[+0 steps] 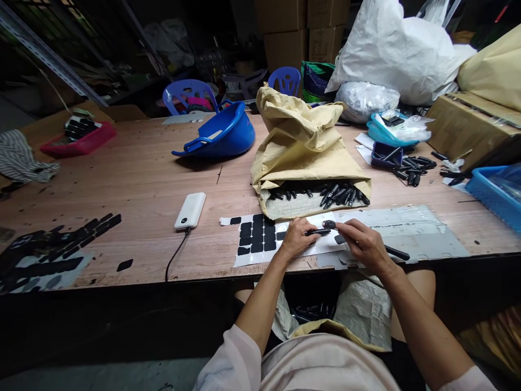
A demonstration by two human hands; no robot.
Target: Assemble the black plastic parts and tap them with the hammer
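Observation:
My left hand [296,238] is closed on a thin black stick-like part [318,232], held level just above the table's front edge. My right hand [360,241] pinches the part's round black end [329,224] from the right. A second black stick [395,252] lies under my right wrist. Both hands hover over a white sheet [253,255] carrying several black rectangular stickers [257,234]. Directly behind it lies a tan paper sack [303,152] on its side, its mouth spilling many black parts [334,194].
A white power bank [190,210] with a cable lies to the left. Further off are a blue basin [223,136], a red tray [79,142], more sticker sheets [49,255] at the left edge, a blue basket [494,193], cardboard boxes and white bags at the right.

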